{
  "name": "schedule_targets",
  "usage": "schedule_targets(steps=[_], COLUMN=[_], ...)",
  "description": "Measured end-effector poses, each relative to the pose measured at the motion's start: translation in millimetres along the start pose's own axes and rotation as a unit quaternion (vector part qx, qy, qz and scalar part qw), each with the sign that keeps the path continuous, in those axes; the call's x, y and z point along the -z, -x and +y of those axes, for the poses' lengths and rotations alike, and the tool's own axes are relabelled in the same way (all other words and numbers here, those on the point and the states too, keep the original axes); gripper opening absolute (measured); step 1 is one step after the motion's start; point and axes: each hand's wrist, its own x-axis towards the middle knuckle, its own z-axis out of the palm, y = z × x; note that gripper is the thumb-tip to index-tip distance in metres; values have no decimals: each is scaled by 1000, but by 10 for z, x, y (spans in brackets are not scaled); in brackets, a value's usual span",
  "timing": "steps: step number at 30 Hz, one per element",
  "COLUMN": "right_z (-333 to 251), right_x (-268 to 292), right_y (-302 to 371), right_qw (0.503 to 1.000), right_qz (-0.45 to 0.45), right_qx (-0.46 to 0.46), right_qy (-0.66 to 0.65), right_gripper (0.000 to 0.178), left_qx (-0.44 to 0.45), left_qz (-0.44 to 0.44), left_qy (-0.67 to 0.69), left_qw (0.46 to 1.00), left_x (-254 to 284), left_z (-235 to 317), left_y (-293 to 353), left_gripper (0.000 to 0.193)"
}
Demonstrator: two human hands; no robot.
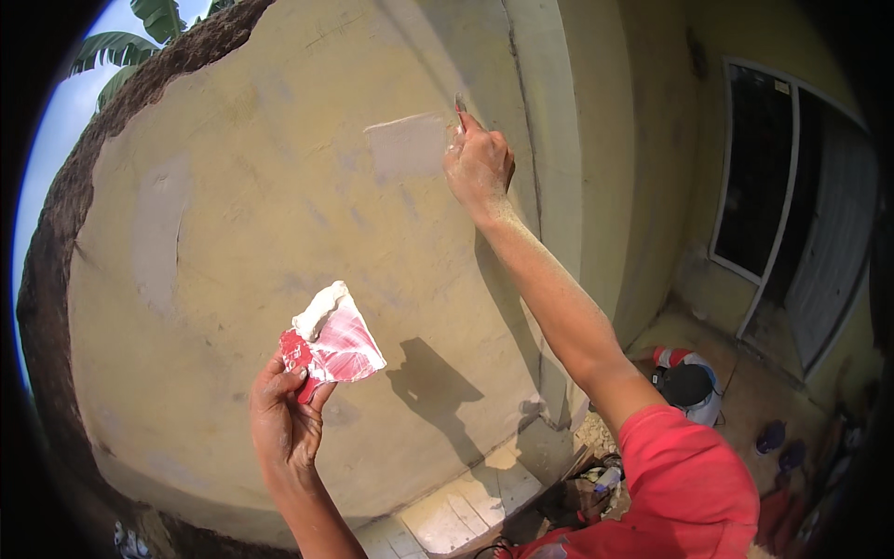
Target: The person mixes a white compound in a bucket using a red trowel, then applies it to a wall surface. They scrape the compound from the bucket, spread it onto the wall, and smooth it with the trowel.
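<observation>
My left hand (285,410) is closed on the handle of a red plastic putty spreader (346,352). A thick ridge of white putty (319,310) lies along its upper left edge, and thinner white smears cover the blade. My right hand (480,168), dusty with powder, reaches up to the wall (270,224) and grips what looks like a slim putty knife (460,104). Only a narrow part of that tool shows past the fingers. Just left of this hand is a pale rectangular putty patch (405,146) on the yellowish wall.
Another long pale patch (160,233) is on the wall's left. A vertical crack (526,121) runs near the corner at right. Below are a tiled ledge (456,512) and cluttered items. A person in a dark cap (687,385) is at lower right, near a glazed door (782,205).
</observation>
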Motion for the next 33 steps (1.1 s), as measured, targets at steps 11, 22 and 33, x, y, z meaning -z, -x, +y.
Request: schedule_targets(steps=[11,22,33], right_z=[-474,-223,-653], right_x=[239,209,-311], right_y=[192,712,-6], right_qw=[980,970,992], right_qz=[26,-69,13], right_qx=[151,214,100], right_qy=[-129,-92,-75], right_gripper=[45,53,43], left_qx=[-6,18,-9], left_qz=[112,42,125], left_qy=[-6,24,-16], left_qw=[994,999,992], left_x=[-67,-59,-163], left_z=[121,56,107], left_y=[315,191,276], left_gripper=[53,54,55])
